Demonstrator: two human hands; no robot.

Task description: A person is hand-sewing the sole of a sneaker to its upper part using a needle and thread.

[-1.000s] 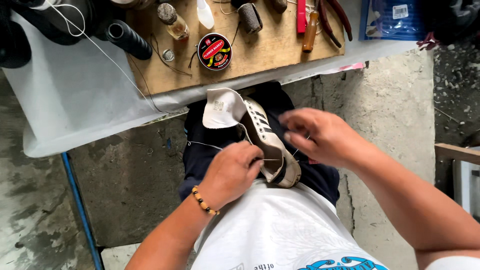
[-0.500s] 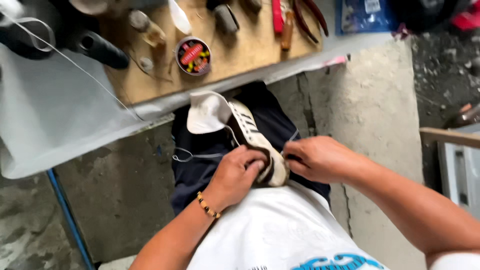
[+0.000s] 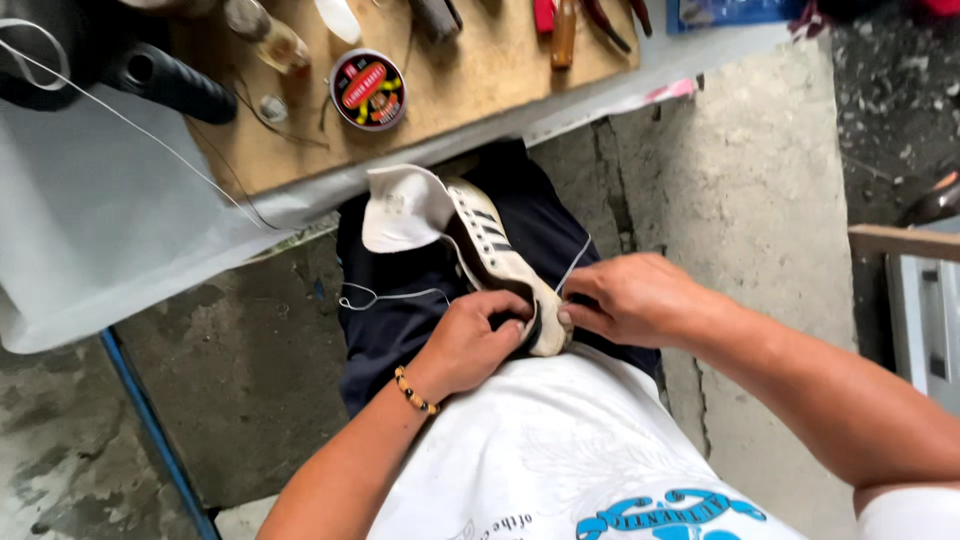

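From up here I see my left hand (image 3: 475,340) curled tight on the near end of a white shoe (image 3: 495,250) with dark stripes, fingers folded over its edge, so it holds the shoe firmly. My right hand (image 3: 630,300) sits just to the right of that same end, fingers pinched narrow against the shoe's tip; I cannot tell whether a needle sits between them. The two hands nearly touch, with the shoe's toe between them. The shoe lies on my lap over dark trousers (image 3: 400,320), its open tongue pointing away from both hands. A thin pale thread (image 3: 385,296) loops out just left of my left hand and another strand runs up beyond my right hand's fingers. A beaded bracelet (image 3: 414,390) rings my left wrist. Well beyond both hands is a wooden board (image 3: 480,80) with a round tin (image 3: 368,90) with a red lid, and some tools whose handles are cut off by the frame. Far to the left of my left hand lies a grey sheet (image 3: 90,220).
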